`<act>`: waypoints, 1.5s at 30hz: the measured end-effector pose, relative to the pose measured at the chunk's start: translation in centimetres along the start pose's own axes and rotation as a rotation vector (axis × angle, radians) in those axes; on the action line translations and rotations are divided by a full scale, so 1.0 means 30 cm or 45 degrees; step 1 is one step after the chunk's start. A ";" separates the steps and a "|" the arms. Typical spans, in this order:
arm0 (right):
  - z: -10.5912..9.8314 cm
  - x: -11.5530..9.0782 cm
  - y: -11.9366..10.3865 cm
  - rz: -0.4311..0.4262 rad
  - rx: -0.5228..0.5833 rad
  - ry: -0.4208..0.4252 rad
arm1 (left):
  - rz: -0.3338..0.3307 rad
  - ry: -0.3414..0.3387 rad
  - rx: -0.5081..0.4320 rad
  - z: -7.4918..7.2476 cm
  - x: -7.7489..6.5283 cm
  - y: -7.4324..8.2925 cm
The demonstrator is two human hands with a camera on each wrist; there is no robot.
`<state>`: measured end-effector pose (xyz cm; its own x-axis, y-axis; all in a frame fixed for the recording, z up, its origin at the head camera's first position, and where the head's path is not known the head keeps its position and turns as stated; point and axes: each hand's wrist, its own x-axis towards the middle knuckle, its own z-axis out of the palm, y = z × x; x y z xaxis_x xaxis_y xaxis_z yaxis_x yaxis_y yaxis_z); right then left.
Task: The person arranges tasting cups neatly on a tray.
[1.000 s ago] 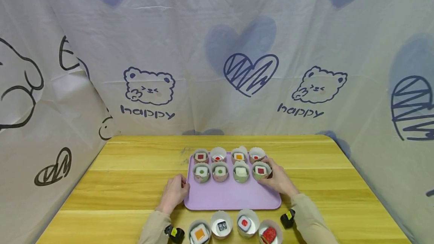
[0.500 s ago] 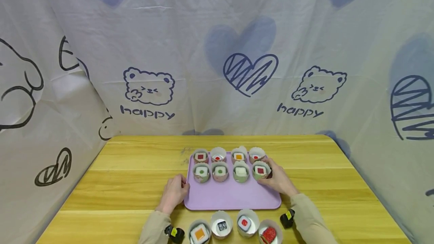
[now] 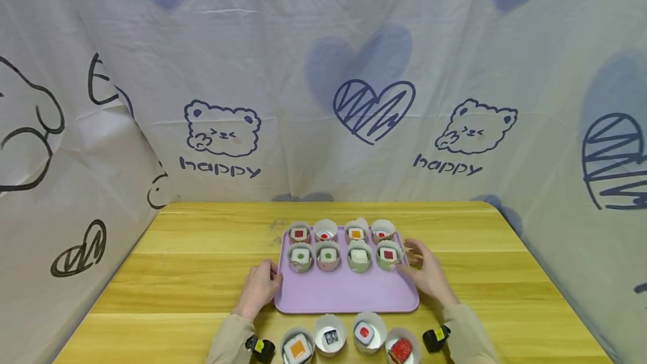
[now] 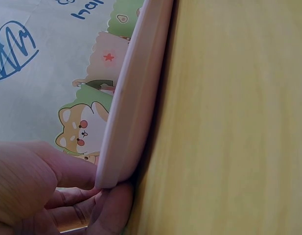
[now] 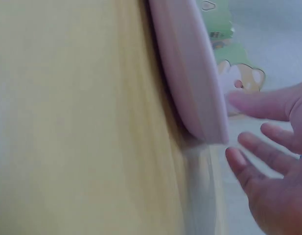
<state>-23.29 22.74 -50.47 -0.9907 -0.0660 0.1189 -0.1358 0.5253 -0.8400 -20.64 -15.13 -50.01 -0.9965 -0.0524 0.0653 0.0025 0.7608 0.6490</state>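
A lilac tray [image 3: 349,294] carries two rows of paper cups, each cup with a small toy sushi piece inside. At the tray's left edge my left hand [image 3: 260,288] grips the rim; the left wrist view has the thumb and fingers [image 4: 111,208] pinching it near a corner. My right hand [image 3: 428,273] is beside the tray's right edge, fingers parted and holding nothing, thumb over the rim. Nearest to it is a green paper cup [image 3: 388,265] holding a white piece with a dark red square [image 3: 388,254]. Puppy-printed cups [image 4: 84,129] show past the rim.
In front of the tray, on the wooden table [image 3: 192,274], stand several more cups with sushi pieces, among them an orange-topped one [image 3: 297,349] and a red one [image 3: 401,350]. A printed white curtain [image 3: 293,89] encloses the back and sides.
My right hand has let go of the green cup with the dark red-topped piece and moved right, its fingers spreading. My left hand and the tray have stayed put.
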 end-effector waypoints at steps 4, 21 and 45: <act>-0.021 -0.019 0.002 0.054 -0.107 0.048 | 0.003 0.001 -0.002 -0.002 0.000 -0.001; -0.033 -0.038 0.006 0.152 -0.239 -0.082 | 0.008 0.005 0.007 -0.004 -0.003 0.004; -0.015 -0.028 0.009 0.166 -0.346 -0.047 | 0.118 0.029 0.082 -0.056 -0.019 0.044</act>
<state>-22.50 23.32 -50.56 -0.9999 -0.0111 -0.0043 -0.0053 0.7390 -0.6737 -19.91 -15.20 -47.92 -0.9901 0.0060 0.1400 0.0882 0.8029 0.5896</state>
